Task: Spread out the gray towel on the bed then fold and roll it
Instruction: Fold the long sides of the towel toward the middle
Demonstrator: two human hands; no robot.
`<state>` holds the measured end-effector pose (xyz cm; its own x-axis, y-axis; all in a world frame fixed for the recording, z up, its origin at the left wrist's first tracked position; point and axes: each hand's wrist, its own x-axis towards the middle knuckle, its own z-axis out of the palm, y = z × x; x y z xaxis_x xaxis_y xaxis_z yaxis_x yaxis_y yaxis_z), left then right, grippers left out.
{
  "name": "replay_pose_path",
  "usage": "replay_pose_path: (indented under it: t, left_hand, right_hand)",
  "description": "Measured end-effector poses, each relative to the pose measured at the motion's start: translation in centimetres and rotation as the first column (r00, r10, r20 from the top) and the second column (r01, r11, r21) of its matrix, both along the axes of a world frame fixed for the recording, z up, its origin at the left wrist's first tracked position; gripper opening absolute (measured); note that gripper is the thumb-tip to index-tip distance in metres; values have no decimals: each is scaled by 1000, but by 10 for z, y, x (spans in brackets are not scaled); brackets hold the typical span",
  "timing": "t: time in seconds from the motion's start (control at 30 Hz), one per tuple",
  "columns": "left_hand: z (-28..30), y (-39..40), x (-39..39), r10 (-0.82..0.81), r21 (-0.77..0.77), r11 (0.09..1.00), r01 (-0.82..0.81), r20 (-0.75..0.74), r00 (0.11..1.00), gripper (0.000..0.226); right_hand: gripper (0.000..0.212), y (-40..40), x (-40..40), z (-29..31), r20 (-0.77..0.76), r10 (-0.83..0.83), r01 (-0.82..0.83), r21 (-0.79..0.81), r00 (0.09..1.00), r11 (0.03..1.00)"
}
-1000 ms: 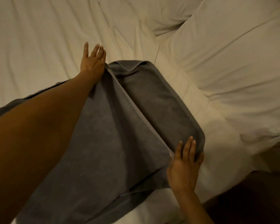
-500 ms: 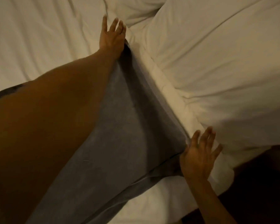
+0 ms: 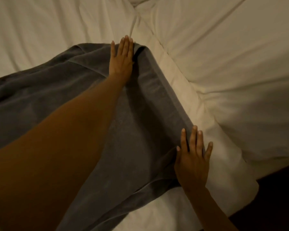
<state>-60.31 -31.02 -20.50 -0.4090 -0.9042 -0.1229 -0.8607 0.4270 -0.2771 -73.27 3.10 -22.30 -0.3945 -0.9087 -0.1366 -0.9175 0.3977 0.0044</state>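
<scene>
- Two hands flat on towel (image 3: 137, 134), which lies on bed (image 3: 40, 30), rumpled toward left.
- Left hand (image 3: 122, 59) at far corner, fingers straight and together, pressing down.
- Right hand (image 3: 193, 160) at near right corner, fingers spread, pressing edge.
- Duvet (image 3: 232, 64) bunched just right of towel.
</scene>
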Motion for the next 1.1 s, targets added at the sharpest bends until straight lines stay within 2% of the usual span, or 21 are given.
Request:
replay_pose_path:
  t: [0.13,0.3,0.4,0.5,0.6,0.67,0.8,0.87,0.97,1.03,1.1]
  left_hand:
    - [-15,11,22,52,40,998,-49,-72,996,67]
    - [-20,11,52,81,20,996,-82,41,996,69]
    - [-2,-23,57,23,-25,999,-20,124,992,61]
    - [38,-83,48,-32,-143,988,57,169,985,68]
    - [74,-121,34,19,-264,964,28,173,985,71]
    - [82,-127,22,55,-276,961,-11,155,986,71]
    - [53,-102,22,71,-209,976,-53,77,995,81]
    - [25,-74,26,57,-160,986,-57,-6,998,76]
    - [-14,-23,38,148,16,989,-147,-195,970,65]
    - [-37,7,44,238,156,967,-203,-261,935,65]
    - [-54,32,50,318,234,940,-249,-333,887,65]
  right_hand:
    - [59,-2,-1,-10,27,-6,5,30,1000,1000]
    - [59,-3,-6,-14,10,-5,5,29,1000,1000]
    - [58,2,-1,-19,-6,11,-11,16,1000,1000]
    - [55,3,1,-21,-61,15,-18,-48,998,999]
    - [55,-1,0,-19,-100,26,-35,-81,995,996]
    - [54,0,7,-19,-108,16,-26,-86,994,996]
    - [55,-5,21,-15,-96,28,-36,-77,995,996]
    - [54,-10,27,-14,-61,45,-48,-60,997,997]
    - [59,-17,33,-20,35,83,-83,-3,996,997]
    - [63,-22,31,-25,91,84,-90,67,992,994]
    - [63,-26,28,-32,110,89,-102,119,990,988]
